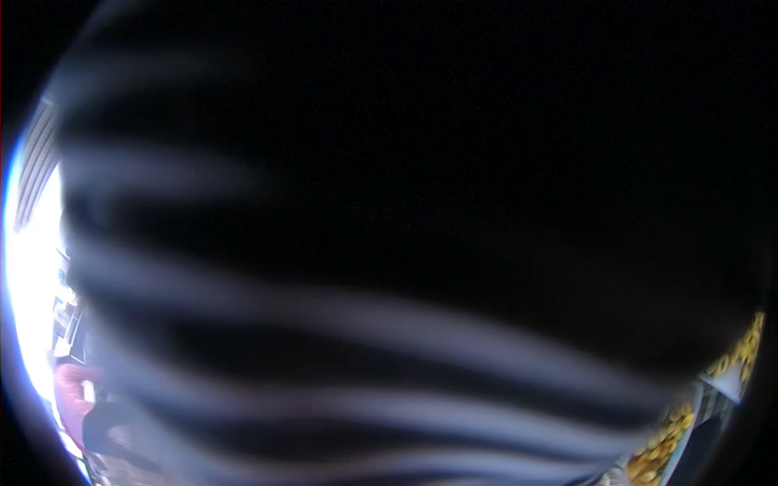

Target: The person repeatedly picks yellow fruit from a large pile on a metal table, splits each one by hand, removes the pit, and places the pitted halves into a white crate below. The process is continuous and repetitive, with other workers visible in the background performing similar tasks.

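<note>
A dark fabric with pale grey stripes [389, 340] lies right against the lens and covers most of the head view. It is blurred, and whether it is a sleeve or another cloth cannot be told. Neither of my hands shows. Past the fabric at the lower right, a heap of small yellow-brown pieces [659, 446] appears beside a pale edge [681, 452]. They look like food items, but their kind is unclear. More yellow pieces [744, 352] lie farther up along the right rim.
At the left rim, bright light glares beneath a grey ribbed surface [37, 158]. Lower down is a pink-red cloth or garment [72, 401]. A pale triangular piece [729, 381] sits between the two groups of yellow pieces.
</note>
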Tool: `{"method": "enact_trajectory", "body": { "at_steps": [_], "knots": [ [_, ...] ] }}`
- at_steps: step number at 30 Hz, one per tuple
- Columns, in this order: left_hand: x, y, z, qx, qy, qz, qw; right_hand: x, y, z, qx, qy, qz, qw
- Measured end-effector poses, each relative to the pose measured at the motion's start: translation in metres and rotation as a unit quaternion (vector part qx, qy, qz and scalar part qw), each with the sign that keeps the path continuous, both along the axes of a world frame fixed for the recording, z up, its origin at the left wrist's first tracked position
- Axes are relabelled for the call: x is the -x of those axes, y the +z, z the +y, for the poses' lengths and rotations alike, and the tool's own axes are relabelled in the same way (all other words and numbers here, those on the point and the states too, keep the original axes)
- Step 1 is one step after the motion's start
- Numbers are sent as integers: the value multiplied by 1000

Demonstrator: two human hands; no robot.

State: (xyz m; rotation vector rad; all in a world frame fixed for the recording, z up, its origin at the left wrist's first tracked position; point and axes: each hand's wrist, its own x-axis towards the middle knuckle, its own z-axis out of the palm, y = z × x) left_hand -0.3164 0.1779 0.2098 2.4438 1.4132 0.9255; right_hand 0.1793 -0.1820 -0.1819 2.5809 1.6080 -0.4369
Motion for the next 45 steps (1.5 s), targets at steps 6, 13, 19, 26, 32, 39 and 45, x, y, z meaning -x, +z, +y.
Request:
{"method": "enact_trajectory", "body": {
  "at_steps": [6, 13, 19, 26, 32, 39, 45],
  "knots": [
    [73, 67, -28, -59, 32, -32, 997, 30, 40, 6, -33, -123, 95, 987],
    [17, 57, -11, -57, -70, -66, 994, 88, 101, 18, -11, -131, 128, 983],
    [-48, 32, -47, -23, -220, -74, 972, 62, 93, 16, 43, -135, 123, 982],
    [-63, 13, -78, 1, -354, -100, 930, 70, 94, 14, 18, -116, 84, 989],
    [-73, 18, -87, 29, -416, -120, 901, 66, 81, 16, 47, -118, 89, 988],
    [-98, 22, -104, 91, -569, -182, 797, 68, 76, 18, 67, -108, 74, 989],
    [-140, 28, -121, 166, -689, -220, 670, 65, 75, 19, 81, -118, 81, 986]
  ]
}}
